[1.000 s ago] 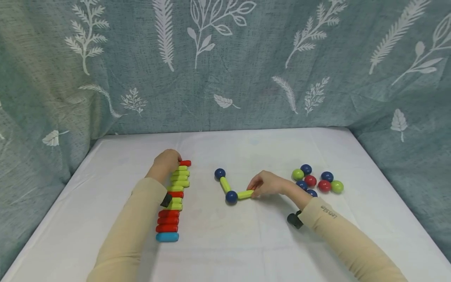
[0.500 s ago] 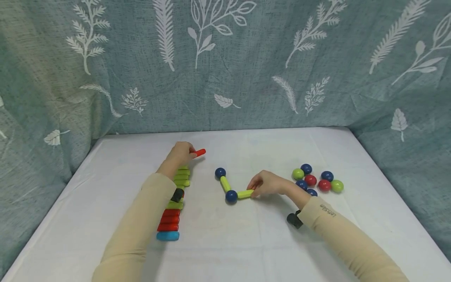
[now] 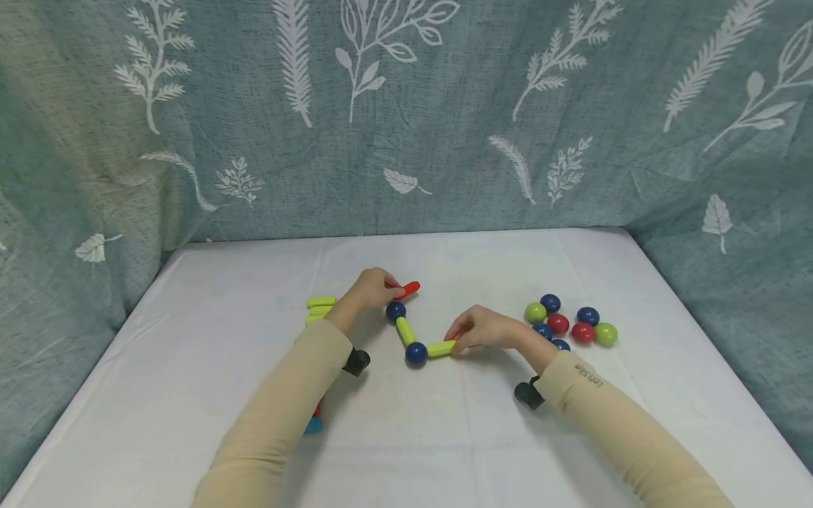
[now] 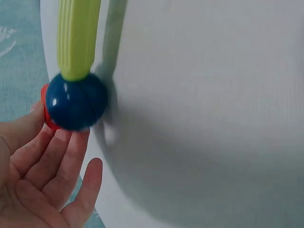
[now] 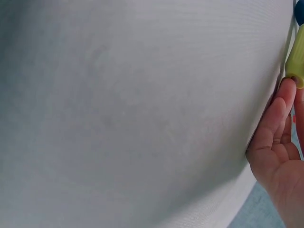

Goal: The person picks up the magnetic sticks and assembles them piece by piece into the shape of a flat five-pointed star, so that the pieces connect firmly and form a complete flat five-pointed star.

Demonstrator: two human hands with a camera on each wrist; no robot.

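Observation:
My left hand (image 3: 373, 287) pinches a red rod (image 3: 410, 288) between thumb and fingers, just behind a blue ball (image 3: 395, 311). In the left wrist view that blue ball (image 4: 76, 102) hides most of the red rod (image 4: 43, 97), and a ridged yellow-green rod (image 4: 78, 38) runs into it. Seen from the head, this yellow-green rod (image 3: 404, 331) links it to a second blue ball (image 3: 416, 354). Another yellow-green rod (image 3: 441, 348) extends rightward from there, its far end pinched by my right hand (image 3: 484, 330). In the right wrist view the fingertips hold the rod's end (image 5: 295, 61).
Several loose yellow-green rods (image 3: 320, 301) lie in a column at left, partly covered by the left arm, with a blue rod (image 3: 314, 425) at its near end. Loose red, blue and green balls (image 3: 583, 333) cluster at right on the white cloth (image 3: 476, 437). A patterned curtain (image 3: 444, 176) hangs behind.
My left hand has picked the red rod off the far end of the column and carried it rightward to the blue ball. The right hand has stayed in place on its rod.

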